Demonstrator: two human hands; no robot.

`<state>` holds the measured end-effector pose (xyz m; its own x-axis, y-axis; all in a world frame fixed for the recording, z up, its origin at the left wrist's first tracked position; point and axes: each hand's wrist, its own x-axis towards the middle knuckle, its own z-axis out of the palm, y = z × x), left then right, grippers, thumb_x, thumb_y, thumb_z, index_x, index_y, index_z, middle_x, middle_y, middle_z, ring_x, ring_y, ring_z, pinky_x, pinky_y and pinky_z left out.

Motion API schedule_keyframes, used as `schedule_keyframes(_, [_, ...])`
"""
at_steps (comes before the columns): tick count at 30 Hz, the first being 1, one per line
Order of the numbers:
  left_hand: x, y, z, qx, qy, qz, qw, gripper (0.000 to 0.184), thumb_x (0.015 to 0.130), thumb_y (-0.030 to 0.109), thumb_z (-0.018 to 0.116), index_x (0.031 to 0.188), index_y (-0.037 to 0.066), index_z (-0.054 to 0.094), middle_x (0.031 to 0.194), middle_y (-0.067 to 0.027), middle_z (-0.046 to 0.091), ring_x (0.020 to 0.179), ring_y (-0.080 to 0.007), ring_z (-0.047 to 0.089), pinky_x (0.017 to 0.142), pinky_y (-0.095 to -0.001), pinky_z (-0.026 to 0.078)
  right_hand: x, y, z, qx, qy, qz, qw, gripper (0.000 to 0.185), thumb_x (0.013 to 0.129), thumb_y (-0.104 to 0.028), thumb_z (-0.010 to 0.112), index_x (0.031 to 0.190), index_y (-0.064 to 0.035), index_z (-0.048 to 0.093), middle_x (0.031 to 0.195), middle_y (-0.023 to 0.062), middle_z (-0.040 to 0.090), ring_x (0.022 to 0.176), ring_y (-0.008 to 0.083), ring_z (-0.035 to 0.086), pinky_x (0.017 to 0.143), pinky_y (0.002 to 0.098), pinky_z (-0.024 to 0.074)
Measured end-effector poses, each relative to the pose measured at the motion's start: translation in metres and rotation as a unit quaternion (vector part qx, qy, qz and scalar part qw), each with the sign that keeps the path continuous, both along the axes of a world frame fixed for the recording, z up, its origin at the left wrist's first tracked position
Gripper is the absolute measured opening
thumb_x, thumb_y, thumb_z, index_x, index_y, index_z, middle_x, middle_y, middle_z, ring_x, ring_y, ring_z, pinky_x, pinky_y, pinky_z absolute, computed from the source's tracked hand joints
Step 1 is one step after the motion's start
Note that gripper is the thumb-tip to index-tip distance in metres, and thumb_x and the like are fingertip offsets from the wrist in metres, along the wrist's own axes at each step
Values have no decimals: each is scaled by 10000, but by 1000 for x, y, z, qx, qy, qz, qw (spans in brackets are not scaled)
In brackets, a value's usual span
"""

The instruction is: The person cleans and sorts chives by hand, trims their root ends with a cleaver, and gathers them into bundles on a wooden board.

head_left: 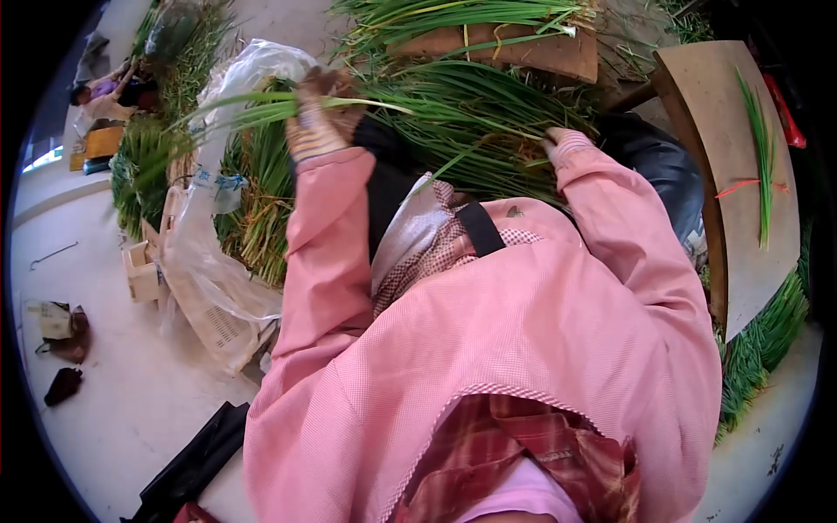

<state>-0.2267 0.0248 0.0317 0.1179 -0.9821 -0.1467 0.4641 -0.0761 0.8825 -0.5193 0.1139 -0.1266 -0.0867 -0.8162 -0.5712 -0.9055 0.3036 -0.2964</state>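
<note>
My left hand (324, 94), in a striped cuff, is closed around a small bunch of long green stalks (261, 109) that look like garlic chives. Their pale ends point right, and their leaf tips spread left over a plastic-lined crate. A large heap of the same stalks (471, 113) lies across my lap. At the heap's right edge, the fingers of my right hand (554, 139) pinch some stalks; leaves partly hide the fingertips. More stalks (261, 196) stand inside the clear plastic bag (209, 235), just left of my left forearm.
A wooden board (715, 113) on my right bears a few stalks with a red tie (741, 186). Ahead, another board (558, 57) carries more greens. Bundles (139, 166) stand at the left, near another person (105, 103). Dark items (65, 383) lie on the pale floor.
</note>
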Motion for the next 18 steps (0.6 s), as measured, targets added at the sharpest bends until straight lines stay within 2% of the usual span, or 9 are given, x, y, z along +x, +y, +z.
schedule_keyframes(3, [18, -7, 21, -55, -52, 49, 996, 357, 805, 332, 544, 1027, 54, 509, 946, -83, 550, 784, -211, 537, 628, -398, 490, -7, 0, 5, 44, 38, -12, 998, 350, 792, -280, 512, 1084, -86, 512, 1055, 190, 526, 968, 340, 507, 820, 373, 418])
schedule_keyframes(5, [30, -18, 10, 1, 85, -130, 988, 391, 788, 362, 549, 1037, 64, 504, 957, -68, 552, 820, -198, 539, 628, -375, 487, 9, 15, 41, -98, 107, -114, 983, 377, 781, -272, 531, 1111, -93, 490, 1081, 215, 494, 989, 372, 480, 823, 385, 411])
schedule_keyframes(7, [12, -11, -5, 65, 11, -169, 983, 342, 754, 376, 558, 967, 113, 513, 1017, -63, 530, 903, -213, 504, 741, -423, 446, 13, 13, 55, -225, -33, -74, 971, 398, 775, -260, 547, 1122, -80, 473, 1080, 228, 477, 1004, 382, 462, 832, 397, 401])
schedule_keyframes(9, [-21, 5, -31, 115, -18, -183, 976, 363, 769, 394, 539, 991, 110, 494, 1057, -64, 518, 935, -210, 496, 780, -423, 418, 26, 10, 75, -415, -151, 28, 897, 405, 775, -224, 559, 1119, -34, 459, 1056, 203, 493, 996, 339, 469, 843, 374, 390])
schedule_keyframes(11, [-57, 23, -56, 125, 0, -242, 962, 441, 782, 421, 525, 1079, 103, 450, 1086, -68, 505, 976, -220, 486, 798, -425, 405, 46, 13, 99, -375, -291, 50, 879, 401, 782, -221, 562, 1116, -27, 457, 1038, 188, 507, 973, 302, 490, 821, 345, 398])
schedule_keyframes(12, [-70, 28, -74, 109, 20, -273, 956, 491, 785, 434, 523, 1131, 100, 421, 1099, -71, 497, 993, -225, 480, 798, -429, 406, 52, 15, 109, -235, -362, 43, 901, 375, 795, -215, 557, 1109, -31, 464, 982, 177, 536, 920, 278, 519, 789, 331, 411])
schedule_keyframes(13, [-71, 27, -107, -10, -27, -330, 943, 523, 790, 448, 513, 1165, 102, 398, 1110, -75, 491, 1010, -229, 472, 803, -433, 404, 56, 16, 92, -278, -333, 90, 897, 290, 813, -192, 539, 1047, -26, 502, 883, 165, 562, 823, 271, 546, 730, 319, 427])
schedule_keyframes(16, [-89, 48, -54, 185, 45, -206, 960, 519, 803, 428, 512, 1198, 109, 401, 1070, -94, 518, 964, -228, 494, 808, -401, 412, 50, 24, 100, -289, -265, 67, 917, 152, 815, -156, 510, 900, -39, 556, 728, 165, 564, 692, 329, 543, 610, 340, 439])
schedule_keyframes(18, [-68, 31, -60, 260, 95, -167, 946, 504, 811, 455, 479, 1212, 167, 380, 1206, -46, 432, 1107, -234, 404, 889, -450, 344, 25, 20, 88, -221, -212, 111, 945, 152, 816, -159, 494, 892, -46, 562, 704, 162, 568, 675, 330, 554, 587, 350, 439])
